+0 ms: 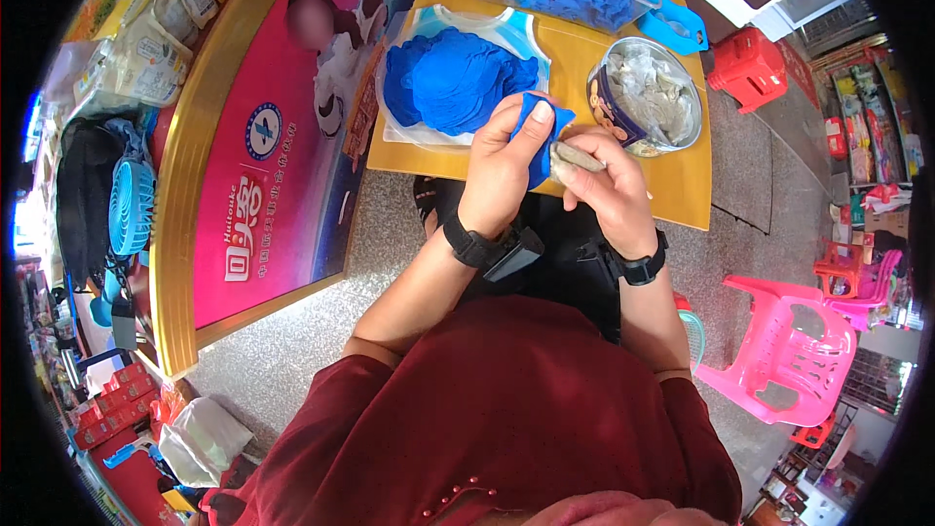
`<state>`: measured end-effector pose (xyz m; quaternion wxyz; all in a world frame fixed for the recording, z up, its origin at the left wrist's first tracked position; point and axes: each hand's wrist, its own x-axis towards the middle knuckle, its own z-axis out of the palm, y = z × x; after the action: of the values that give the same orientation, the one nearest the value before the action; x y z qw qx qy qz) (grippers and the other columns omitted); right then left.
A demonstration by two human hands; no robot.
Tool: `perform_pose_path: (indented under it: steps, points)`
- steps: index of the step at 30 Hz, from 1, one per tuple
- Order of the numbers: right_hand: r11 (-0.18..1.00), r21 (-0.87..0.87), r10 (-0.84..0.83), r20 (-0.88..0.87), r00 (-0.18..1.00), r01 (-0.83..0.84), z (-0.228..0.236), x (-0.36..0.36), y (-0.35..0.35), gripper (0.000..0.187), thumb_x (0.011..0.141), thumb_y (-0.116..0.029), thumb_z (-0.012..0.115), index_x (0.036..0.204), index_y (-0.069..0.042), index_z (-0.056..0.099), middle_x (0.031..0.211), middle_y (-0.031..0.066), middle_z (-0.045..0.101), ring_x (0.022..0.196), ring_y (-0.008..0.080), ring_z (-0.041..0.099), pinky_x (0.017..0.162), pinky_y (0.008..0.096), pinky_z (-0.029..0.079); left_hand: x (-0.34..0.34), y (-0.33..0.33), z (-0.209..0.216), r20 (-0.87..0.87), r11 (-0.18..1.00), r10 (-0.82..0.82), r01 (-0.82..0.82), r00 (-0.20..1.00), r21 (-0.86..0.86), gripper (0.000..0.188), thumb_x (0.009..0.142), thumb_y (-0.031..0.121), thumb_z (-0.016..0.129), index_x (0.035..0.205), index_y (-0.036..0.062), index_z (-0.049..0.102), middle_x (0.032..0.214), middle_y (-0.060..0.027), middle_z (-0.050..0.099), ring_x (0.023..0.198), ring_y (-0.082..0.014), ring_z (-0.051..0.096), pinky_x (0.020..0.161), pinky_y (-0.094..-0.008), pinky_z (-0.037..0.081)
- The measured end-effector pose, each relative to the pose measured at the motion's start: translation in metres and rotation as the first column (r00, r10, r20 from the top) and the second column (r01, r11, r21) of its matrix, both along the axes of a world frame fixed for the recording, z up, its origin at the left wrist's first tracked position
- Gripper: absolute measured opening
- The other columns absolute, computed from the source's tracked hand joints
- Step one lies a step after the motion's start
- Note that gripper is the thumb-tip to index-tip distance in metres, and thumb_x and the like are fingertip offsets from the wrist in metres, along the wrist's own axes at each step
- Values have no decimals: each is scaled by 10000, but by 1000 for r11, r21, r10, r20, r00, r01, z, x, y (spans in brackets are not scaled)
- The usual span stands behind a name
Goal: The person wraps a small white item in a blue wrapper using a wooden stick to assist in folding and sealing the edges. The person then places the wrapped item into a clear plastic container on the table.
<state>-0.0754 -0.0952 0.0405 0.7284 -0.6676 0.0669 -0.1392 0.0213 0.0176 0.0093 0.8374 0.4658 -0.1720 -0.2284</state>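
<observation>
My left hand (495, 170) pinches a small piece of blue cloth (542, 144) between thumb and fingers, above the table's near edge. Close against it, my right hand (619, 197) grips a flat, greyish-beige piece (579, 157) whose kind I cannot make out. Beyond my left hand lies a heap of blue cloth pieces (450, 78) on a pale sheet with light-blue edging (526, 27). To the right stands a round dark-blue tin (606, 109), lined with clear plastic and holding greyish pieces.
A clear plastic box (638, 12) of blue pieces stands at the far side of the yellow table (682, 197), beside a light-blue container (679, 27). A pink-panelled counter (263, 195) is on the left. On the right are a red stool (748, 66) and a pink chair (769, 370).
</observation>
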Motion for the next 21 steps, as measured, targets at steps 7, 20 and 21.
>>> perform_pose_path:
  steps: [7, 20, 21]
  points:
    - [993, 30, -111, -48, 993, 113, 1, 4, 0, 115, 857, -58, 661, 948, -12, 607, 816, 25, 599, 574, 48, 516, 490, 194, 397, -3, -11, -3, 221, 968, 204, -230, 954, 100, 208, 939, 195, 619, 1057, 27, 653, 1092, -87, 601, 947, -169, 559, 848, -298, 452]
    - [934, 172, -321, 9, 947, 315, -9, -1, -5, 105, 861, -21, 648, 951, 15, 608, 831, 50, 610, 616, 85, 549, 527, 220, 433, -6, -5, 3, 73, 956, -150, 126, 986, 266, 135, 918, 123, 656, 961, 3, 613, 853, -11, 643, 723, -63, 580, 626, -203, 479]
    - [939, 161, -312, 20, 950, 304, -9, -3, -6, 105, 862, -20, 646, 953, 15, 606, 838, 53, 613, 625, 87, 552, 531, 222, 436, -7, -5, 0, 67, 950, -157, 132, 985, 283, 133, 923, 131, 650, 957, 7, 613, 842, -4, 637, 708, -57, 570, 615, -203, 474]
